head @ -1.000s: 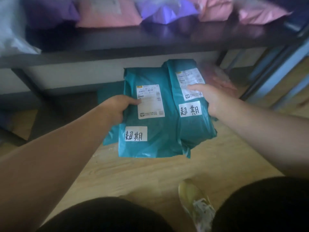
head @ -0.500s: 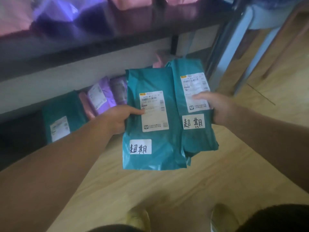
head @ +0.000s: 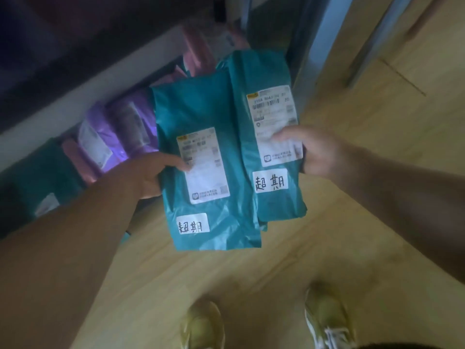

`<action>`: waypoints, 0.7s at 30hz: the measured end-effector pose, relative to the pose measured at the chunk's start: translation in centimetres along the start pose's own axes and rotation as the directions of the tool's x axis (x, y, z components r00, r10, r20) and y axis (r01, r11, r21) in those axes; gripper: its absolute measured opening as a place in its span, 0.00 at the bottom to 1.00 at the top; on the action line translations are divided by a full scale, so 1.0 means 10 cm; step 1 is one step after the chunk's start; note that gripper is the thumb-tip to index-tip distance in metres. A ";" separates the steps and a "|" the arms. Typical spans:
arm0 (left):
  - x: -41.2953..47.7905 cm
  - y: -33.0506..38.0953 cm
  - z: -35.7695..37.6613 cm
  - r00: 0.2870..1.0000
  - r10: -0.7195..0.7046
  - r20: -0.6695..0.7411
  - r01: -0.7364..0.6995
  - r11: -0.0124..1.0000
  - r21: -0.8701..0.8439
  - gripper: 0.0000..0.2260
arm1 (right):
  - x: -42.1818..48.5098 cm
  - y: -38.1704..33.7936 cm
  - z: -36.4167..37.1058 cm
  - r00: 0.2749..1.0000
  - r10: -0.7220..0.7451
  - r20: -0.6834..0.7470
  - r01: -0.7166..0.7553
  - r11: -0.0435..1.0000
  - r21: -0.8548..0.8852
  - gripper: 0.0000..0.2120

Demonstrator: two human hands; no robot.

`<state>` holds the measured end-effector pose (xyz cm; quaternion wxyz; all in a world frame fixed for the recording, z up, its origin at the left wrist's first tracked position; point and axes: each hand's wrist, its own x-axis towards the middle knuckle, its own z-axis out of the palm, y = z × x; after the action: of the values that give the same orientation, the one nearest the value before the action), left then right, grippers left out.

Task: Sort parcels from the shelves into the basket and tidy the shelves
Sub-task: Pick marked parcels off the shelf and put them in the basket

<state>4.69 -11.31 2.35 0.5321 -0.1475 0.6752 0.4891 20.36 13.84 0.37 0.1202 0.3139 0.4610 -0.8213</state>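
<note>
Two teal parcels held side by side above the wooden floor (head: 276,263), in front of the low shelf (head: 63,102), edges overlapping. Left parcel (head: 201,109): left hand (head: 143,175) grips its left edge, thumb on the shipping label (head: 203,165), other fingers behind, hidden. Right parcel (head: 261,71): right hand (head: 319,152) grips its right edge, thumb across its label (head: 274,114), other fingers hidden behind. Each parcel has a white handwritten sticker (head: 192,223) near the bottom. Under the shelf: purple parcels (head: 100,132), a pink parcel (head: 75,159), a teal parcel (head: 37,177), blurred. Pale metal post (head: 309,46) on the right. Two yellowish shoes (head: 203,323) at the bottom.
</note>
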 end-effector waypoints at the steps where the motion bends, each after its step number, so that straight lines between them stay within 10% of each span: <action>1: -0.05 0.00 0.03 1.000 -0.013 -0.012 0.013 1.000 0.002 0.13 | -0.04 0.00 0.02 1.000 0.017 -0.013 -0.017 1.000 0.008 0.31; 16: -1.94 0.02 1.05 0.973 -0.225 -0.050 0.228 0.970 0.084 0.17 | -2.34 -0.43 0.17 0.912 0.249 -0.326 -0.181 0.957 0.225 0.18; 21: -2.90 0.53 1.63 0.968 -0.251 0.022 0.246 0.960 0.134 0.15 | -3.58 -1.00 0.15 0.877 0.295 -0.379 -0.159 0.923 0.351 0.31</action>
<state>21.58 -4.77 30.80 0.6107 -0.1866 0.6714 0.3760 42.61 14.79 30.16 0.0632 0.5522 0.3011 -0.7748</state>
